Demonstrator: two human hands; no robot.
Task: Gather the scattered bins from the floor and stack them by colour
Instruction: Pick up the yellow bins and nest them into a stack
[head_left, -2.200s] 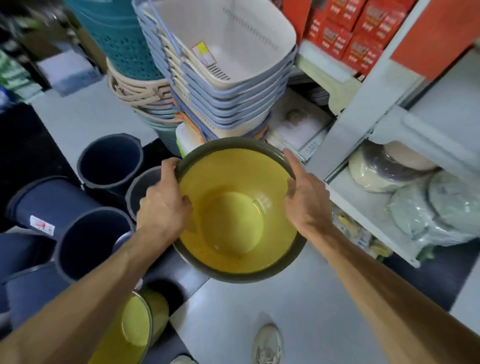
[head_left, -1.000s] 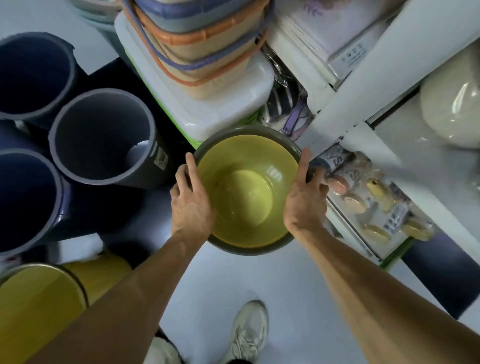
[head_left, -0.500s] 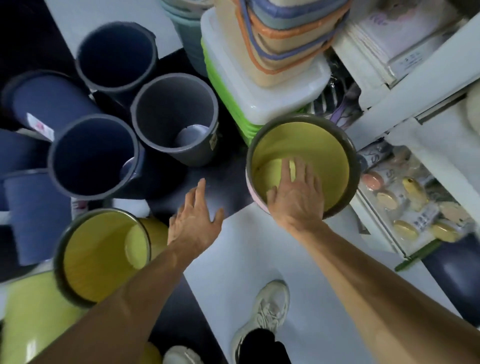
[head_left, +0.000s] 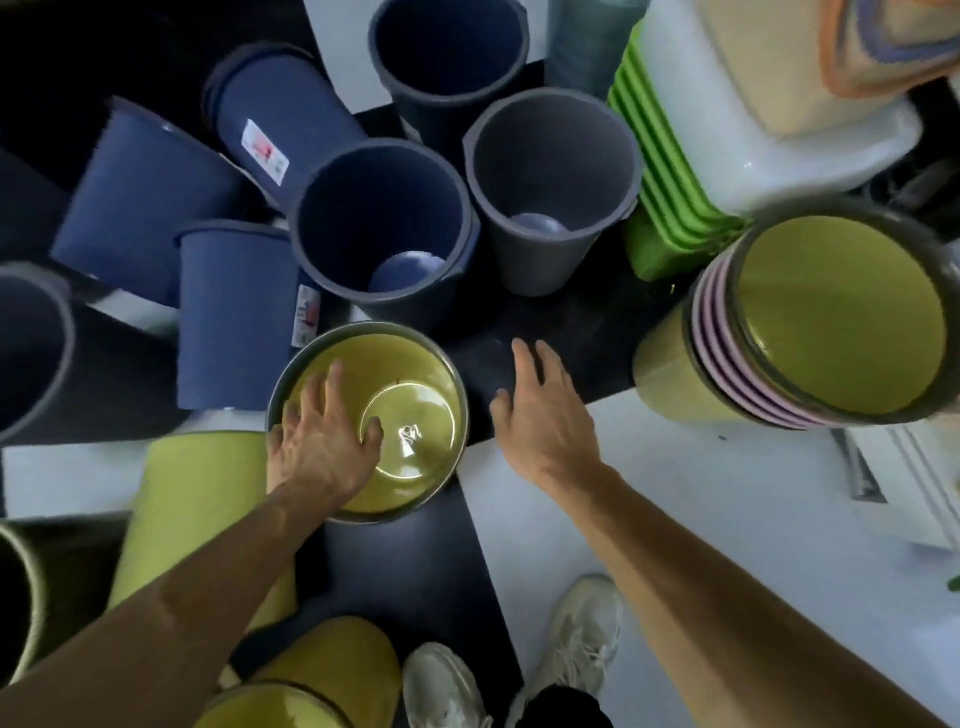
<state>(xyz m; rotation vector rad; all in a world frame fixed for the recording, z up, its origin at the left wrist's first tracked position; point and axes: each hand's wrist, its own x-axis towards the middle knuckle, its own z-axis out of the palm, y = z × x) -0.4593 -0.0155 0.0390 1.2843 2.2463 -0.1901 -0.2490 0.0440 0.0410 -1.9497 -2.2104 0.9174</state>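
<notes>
The round yellow plastic bin with a dark rim (head_left: 395, 415) stands upright on the black-and-white tiled floor (head_left: 727, 509), just in front of the person. The left hand (head_left: 322, 441) reaches into its mouth, fingers spread along the inner wall; whether it grips is unclear. The right hand (head_left: 540, 415) hovers beside it, fingers loose, holding nothing. To the right, a nested stack of yellow bins (head_left: 810, 322) is already begun (pink rims show beneath). Several yellow bins (head_left: 197, 504) and many dark blue bins (head_left: 234, 312) lie scattered, so most sorting seems left.
</notes>
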